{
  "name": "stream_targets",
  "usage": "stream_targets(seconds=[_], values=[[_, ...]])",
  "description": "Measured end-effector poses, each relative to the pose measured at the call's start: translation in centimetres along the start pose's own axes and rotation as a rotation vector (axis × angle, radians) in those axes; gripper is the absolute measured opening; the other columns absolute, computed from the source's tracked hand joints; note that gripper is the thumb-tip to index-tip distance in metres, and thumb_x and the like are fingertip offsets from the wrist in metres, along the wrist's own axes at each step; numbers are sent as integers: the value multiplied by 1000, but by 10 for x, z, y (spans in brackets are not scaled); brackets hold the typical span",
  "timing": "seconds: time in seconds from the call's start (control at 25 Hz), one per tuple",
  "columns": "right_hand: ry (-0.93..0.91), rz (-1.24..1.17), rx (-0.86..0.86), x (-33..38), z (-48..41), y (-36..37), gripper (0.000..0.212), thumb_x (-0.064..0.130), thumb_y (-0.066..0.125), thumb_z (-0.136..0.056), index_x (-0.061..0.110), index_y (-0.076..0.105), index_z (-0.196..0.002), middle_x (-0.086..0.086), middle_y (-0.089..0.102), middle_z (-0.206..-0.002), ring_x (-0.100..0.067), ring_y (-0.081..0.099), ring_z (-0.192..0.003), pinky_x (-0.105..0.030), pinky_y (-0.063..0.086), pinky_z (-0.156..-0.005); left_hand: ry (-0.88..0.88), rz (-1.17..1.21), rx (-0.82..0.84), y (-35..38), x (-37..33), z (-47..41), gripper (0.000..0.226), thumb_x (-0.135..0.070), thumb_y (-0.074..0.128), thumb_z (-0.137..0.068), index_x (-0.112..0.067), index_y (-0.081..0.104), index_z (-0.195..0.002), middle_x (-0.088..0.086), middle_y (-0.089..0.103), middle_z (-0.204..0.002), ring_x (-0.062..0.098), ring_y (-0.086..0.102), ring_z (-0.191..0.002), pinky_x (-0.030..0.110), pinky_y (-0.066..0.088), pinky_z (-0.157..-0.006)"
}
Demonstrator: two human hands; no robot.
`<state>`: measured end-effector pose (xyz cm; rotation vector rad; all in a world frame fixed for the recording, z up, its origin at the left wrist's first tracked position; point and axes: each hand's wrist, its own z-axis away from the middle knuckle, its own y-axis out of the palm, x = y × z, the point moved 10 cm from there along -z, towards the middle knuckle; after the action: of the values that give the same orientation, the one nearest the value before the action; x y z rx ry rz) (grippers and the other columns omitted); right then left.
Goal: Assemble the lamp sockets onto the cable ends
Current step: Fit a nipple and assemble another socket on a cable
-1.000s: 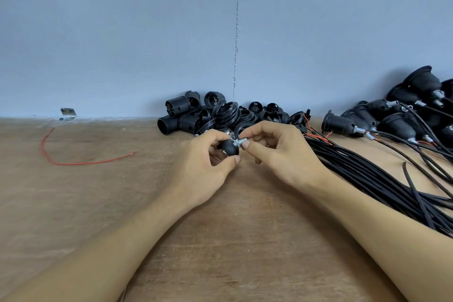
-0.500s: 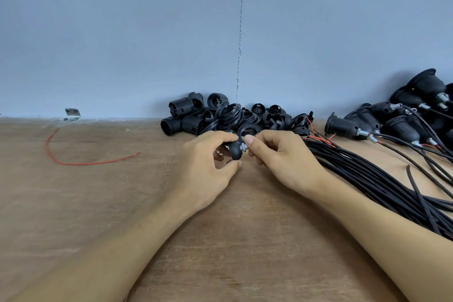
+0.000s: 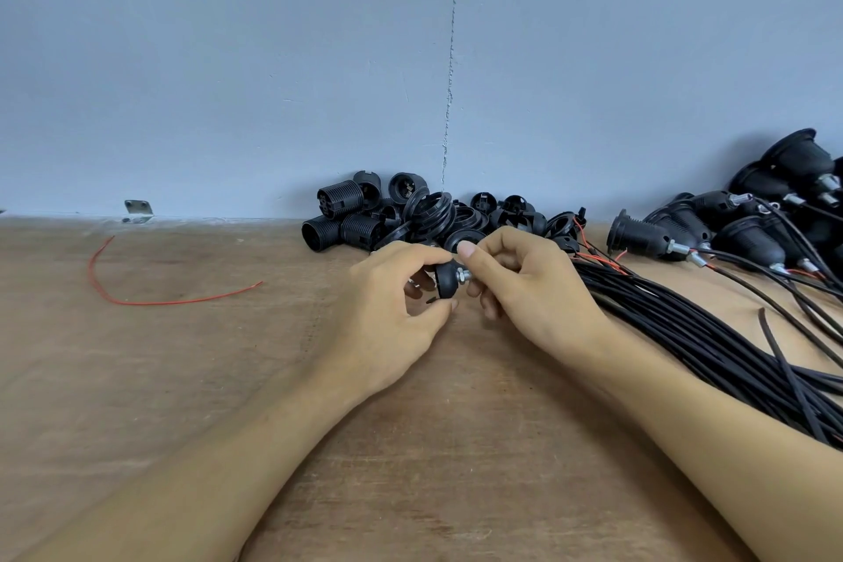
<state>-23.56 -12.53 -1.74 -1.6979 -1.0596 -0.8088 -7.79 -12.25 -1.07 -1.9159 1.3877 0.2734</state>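
My left hand (image 3: 387, 310) grips a black domed socket cap (image 3: 444, 284) between thumb and curled fingers, over the wooden table (image 3: 182, 379) at the centre of the scene. The cap's long axis lies left to right, roughly level, with its metal nipple (image 3: 462, 276) pointing right out of the narrow end. My right hand (image 3: 538, 292) meets it there: thumb and forefinger pinch the nipple, the other fingers curled beneath. The two hands are together, almost touching, each clamped on its own end of the same part. In my judgement the coming move turns on that shared axis. The right hand is at the threaded end, so any turning or feeding of cable falls to it, while the left holds the cap against rotation. I cannot tell whether a cable end already passes through the nipple, as the right hand hides that. The cable bundle (image 3: 684, 333) runs from just right of my right hand away to the near right. Finished sockets (image 3: 647, 237) lie at the far right, cables attached. The pile of loose socket parts (image 3: 378, 214) sits just beyond the hands, against the wall. A red wire (image 3: 150, 302) and a small metal bracket (image 3: 138, 211) lie well apart at the far left. Risk noted: cross-threading if the axis tilts.
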Motion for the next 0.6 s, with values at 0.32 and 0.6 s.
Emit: stream_targets(seconds=[0.32,0.6], values=[[59,-109,80,-6,-2,8,29,33,61,-99,11,67,-80,-4,68,-65,-13,57,-50,-23,47,-52,-45,13,-56,-5,4,-1,43,-10,86,-75,-31,70,-108,-16,69,-94,5,68,-88,17,54,-81],[29,-127,172,-1,-1,11,15,26,64,-96,12,63,-90,-1,63,-71,-15,53,-50,-23,41,-48,-27,-6,-40,-3,2,-1,41,-12,85,-76,-30,71,-110,-18,68,-96,4,68,-90,22,56,-81]])
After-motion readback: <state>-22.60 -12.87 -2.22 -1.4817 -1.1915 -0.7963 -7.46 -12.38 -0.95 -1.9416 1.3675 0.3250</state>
